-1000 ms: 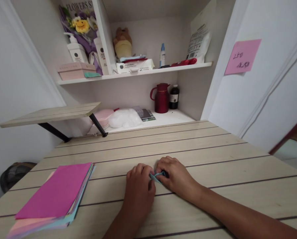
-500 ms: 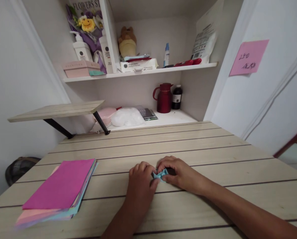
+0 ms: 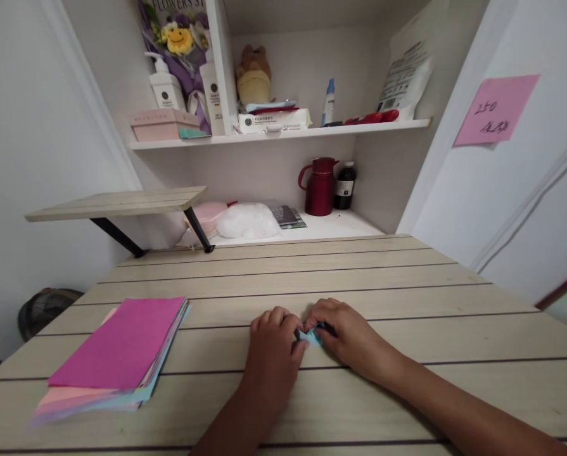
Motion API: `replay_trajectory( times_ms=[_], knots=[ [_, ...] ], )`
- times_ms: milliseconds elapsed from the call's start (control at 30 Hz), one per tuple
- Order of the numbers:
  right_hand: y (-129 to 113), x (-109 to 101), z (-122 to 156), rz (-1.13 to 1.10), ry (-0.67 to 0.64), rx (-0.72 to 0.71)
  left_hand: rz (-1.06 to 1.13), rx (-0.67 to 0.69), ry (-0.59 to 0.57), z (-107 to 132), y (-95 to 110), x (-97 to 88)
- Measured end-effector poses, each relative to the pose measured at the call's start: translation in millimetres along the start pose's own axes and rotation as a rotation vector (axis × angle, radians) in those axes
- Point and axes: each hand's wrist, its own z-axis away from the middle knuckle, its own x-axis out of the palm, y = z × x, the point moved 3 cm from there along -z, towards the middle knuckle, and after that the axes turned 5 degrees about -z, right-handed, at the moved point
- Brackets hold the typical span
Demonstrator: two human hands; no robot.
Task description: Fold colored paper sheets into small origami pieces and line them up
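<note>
A small piece of folded light-blue paper (image 3: pixel 313 337) lies between my two hands, low over the wooden table. My left hand (image 3: pixel 276 345) pinches its left side, thumb in front and fingers curled behind. From the right, my right hand (image 3: pixel 343 332) grips the other side with its thumb and fingertips. Most of the paper is covered by the fingers, so its full shape is hidden. Left of my hands lies a stack of coloured paper (image 3: pixel 121 345), a magenta sheet on top and pink, blue and purple edges showing beneath.
The plank-patterned table (image 3: pixel 397 405) runs back to a white shelf unit. A small raised shelf (image 3: pixel 116 204) on black brackets stands at the back left. On the lower shelf are a red jug (image 3: pixel 320 189), a dark bottle (image 3: pixel 344 187) and a white fluffy bundle (image 3: pixel 248 220).
My right hand's fingers have closed further over the blue paper, and less of it shows. The whole view has shifted slightly.
</note>
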Motion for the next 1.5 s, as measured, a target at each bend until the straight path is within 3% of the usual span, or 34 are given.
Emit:
replay_trajectory(
  times_ms=[300,533,700,900,1500],
  knots=[
    [-4,-2,-1,0.136,-0.021,0.069,0.026,0.023,0.004,0,-1,3.1],
    [0,0,-1,-0.024,-0.007,0.061,0.018,0.051,-0.006,-2,-2,4.3],
    [1,1,-1,0.000,0.033,0.089,0.013,0.072,0.008,-3,-1,3.7],
    [1,-5,2,-0.093,-0.066,0.009,-0.020,0.064,0.000,-3,1,3.1],
    [-2,-6,5,0.008,-0.007,0.086,-0.025,0.078,0.017,-2,2,4.5]
  ],
)
